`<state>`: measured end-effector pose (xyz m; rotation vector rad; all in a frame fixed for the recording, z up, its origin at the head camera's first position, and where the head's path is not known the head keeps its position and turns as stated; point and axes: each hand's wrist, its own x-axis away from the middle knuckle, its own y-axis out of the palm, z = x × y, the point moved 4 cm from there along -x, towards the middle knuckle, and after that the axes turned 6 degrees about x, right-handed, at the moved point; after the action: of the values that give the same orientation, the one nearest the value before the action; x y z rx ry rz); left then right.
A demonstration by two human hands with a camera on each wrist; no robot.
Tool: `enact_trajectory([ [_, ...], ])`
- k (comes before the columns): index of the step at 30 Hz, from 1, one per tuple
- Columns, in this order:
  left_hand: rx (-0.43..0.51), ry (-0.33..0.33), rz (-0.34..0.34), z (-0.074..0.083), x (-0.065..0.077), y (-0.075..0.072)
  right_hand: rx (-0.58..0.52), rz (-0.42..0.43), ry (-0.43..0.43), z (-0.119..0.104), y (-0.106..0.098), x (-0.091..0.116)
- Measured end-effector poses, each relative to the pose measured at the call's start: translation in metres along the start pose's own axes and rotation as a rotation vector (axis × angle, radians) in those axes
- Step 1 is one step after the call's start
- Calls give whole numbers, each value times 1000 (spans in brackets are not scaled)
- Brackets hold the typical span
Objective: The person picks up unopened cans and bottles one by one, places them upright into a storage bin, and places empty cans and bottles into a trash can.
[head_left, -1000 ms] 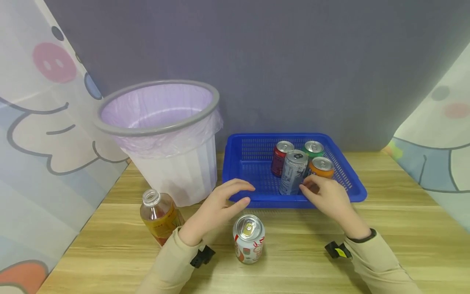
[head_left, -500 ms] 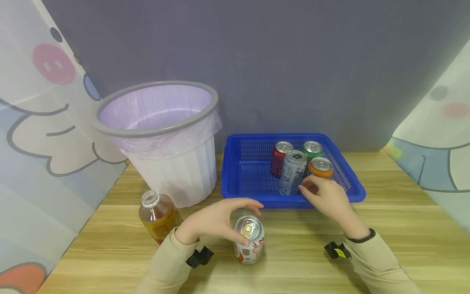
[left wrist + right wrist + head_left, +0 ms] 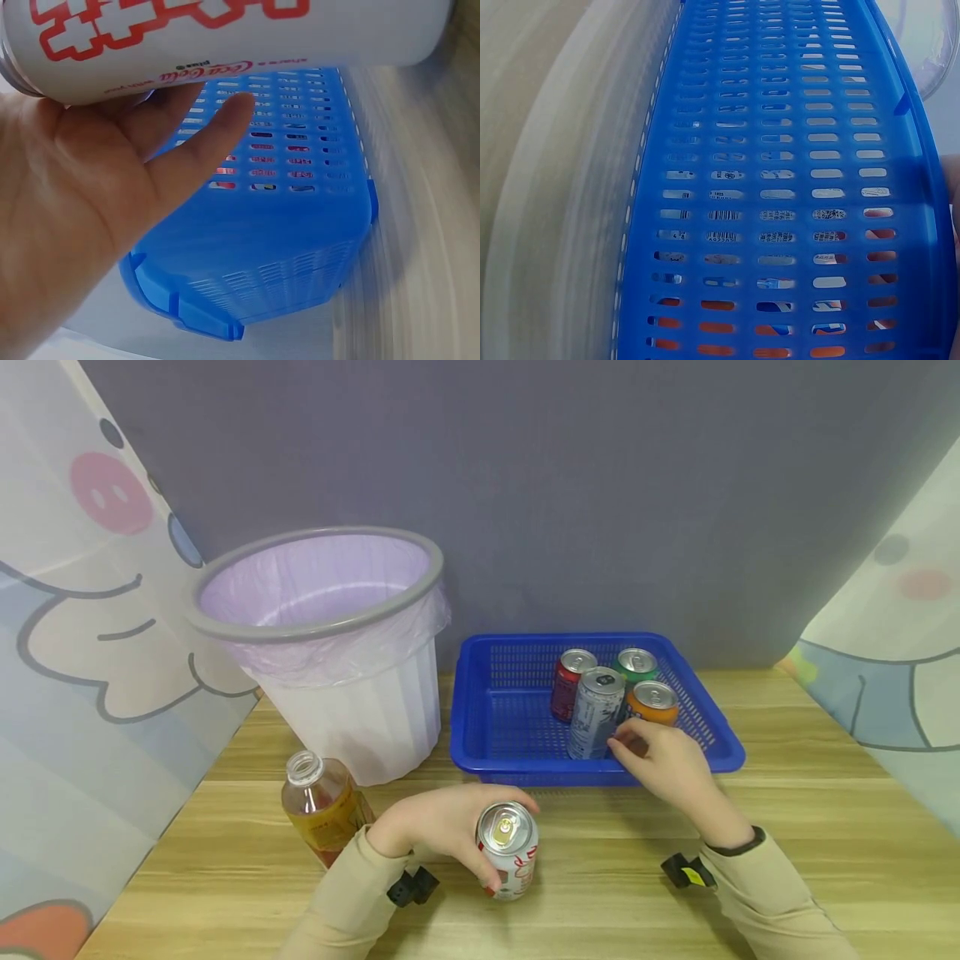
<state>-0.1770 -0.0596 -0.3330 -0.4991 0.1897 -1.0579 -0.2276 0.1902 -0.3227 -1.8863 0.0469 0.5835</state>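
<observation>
In the head view, my left hand [image 3: 442, 822] curves its thumb and fingers around a white and red Coca-Cola can [image 3: 516, 862] standing upright on the table. The left wrist view shows that can [image 3: 225, 37] against the hand, with a finger [image 3: 202, 154] stretched out beneath it. My right hand [image 3: 666, 766] reaches over the near rim of a blue plastic basket [image 3: 517, 766], fingers loosely bent, with a gap between thumb and forefinger. Its fingertips lie beside a silver-blue can [image 3: 596, 718] and an orange can [image 3: 654, 706]; these fingers are partly hidden behind the rim.
A red can [image 3: 567, 689] and a green can [image 3: 636, 666] also stand in the basket. At the left is a white bin [image 3: 360, 714] with a purple liner. An uncapped bottle of amber drink [image 3: 326, 814] stands beside my left forearm on the wooden table [image 3: 600, 893].
My left hand has come down and toward me from above the can, and its fingers have closed around it. The right hand has stayed at the basket.
</observation>
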Motion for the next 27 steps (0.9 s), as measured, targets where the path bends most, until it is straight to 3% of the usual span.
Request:
enact_trajectory([
  [5, 47, 13, -31, -2, 0, 1, -3, -3, 7, -1, 0, 0],
  [9, 8, 47, -28, -3, -1, 1, -4, 1, 8, -1, 0, 0],
  [14, -64, 78, 3, -4, -2, 0, -3, -2, 8, -1, 0, 0],
  [21, -70, 71, 53, -4, -3, 0, 0, -6, 11, -2, 0, 0],
  [27, -134, 74, 103, -4, -4, -1, 3, -3, 11, -2, 0, 1],
])
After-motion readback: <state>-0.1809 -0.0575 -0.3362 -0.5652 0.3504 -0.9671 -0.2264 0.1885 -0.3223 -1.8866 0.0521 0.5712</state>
